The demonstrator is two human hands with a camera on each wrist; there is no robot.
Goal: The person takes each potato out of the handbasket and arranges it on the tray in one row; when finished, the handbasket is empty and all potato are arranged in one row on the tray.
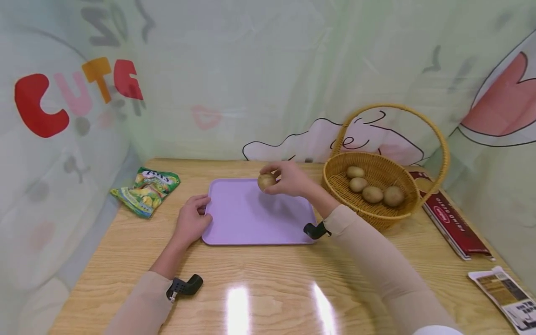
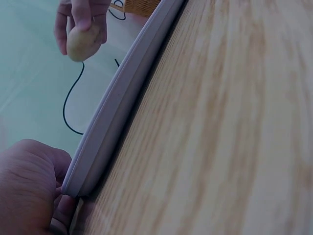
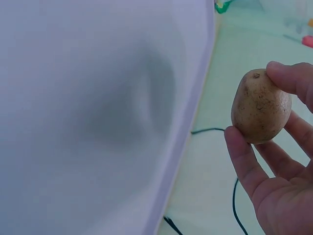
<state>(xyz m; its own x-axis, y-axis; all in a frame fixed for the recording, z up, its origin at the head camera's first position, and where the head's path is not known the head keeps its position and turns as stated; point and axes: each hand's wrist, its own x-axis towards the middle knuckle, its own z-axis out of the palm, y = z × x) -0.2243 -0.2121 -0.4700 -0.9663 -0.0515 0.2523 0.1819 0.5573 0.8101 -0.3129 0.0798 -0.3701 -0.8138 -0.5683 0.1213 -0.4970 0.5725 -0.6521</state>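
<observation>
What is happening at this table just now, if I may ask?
A person is holding a potato: their right hand has it raised above the purple tray, not touching it. Their left hand grips the tray's left edge. Four more potatoes lie in the basket to the right, and a snack bag lies left of the tray.

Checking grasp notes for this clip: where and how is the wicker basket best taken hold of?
Take the basket by the top of its handle, probably from above: it arches high over the four potatoes, its top uncovered, so a hold there should help keep them from spilling.
</observation>
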